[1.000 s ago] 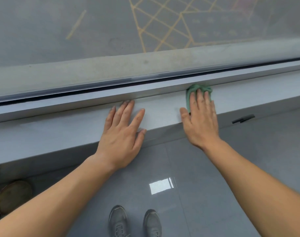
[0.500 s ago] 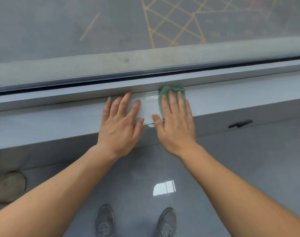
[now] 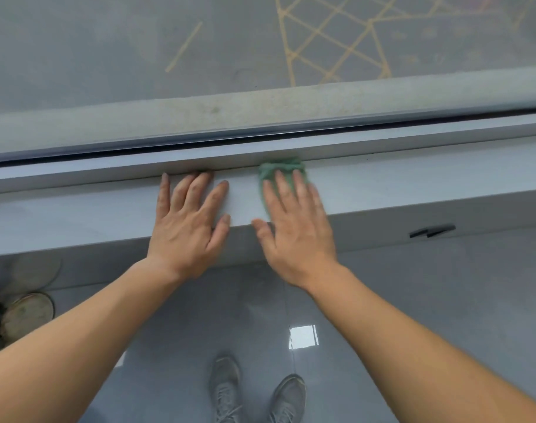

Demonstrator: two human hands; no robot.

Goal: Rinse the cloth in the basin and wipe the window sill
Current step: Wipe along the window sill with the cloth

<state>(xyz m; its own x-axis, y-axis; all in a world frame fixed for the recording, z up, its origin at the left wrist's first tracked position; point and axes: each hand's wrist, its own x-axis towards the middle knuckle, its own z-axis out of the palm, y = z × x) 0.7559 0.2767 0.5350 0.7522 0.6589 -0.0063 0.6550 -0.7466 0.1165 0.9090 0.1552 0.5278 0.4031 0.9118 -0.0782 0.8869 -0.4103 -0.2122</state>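
Note:
A grey window sill (image 3: pixel 397 187) runs across the view below the window frame. A green cloth (image 3: pixel 272 172) lies bunched on the sill against the frame's base. My right hand (image 3: pixel 294 227) presses flat on the cloth, fingers spread, most of the cloth hidden under it. My left hand (image 3: pixel 190 224) rests flat on the sill just to the left, fingers apart, holding nothing. A narrow gap of bare sill separates the two hands. No basin is identifiable in view.
The window glass (image 3: pixel 138 56) looks down on a street with yellow markings. A round dirty object (image 3: pixel 25 315) sits on the floor at lower left. A black handle (image 3: pixel 431 231) sticks out of the sill's front face. My shoes (image 3: pixel 254 392) stand on glossy grey tiles.
My right hand has slid the cloth leftwards along the sill, closing most of the gap to my left hand, which has stayed flat in place.

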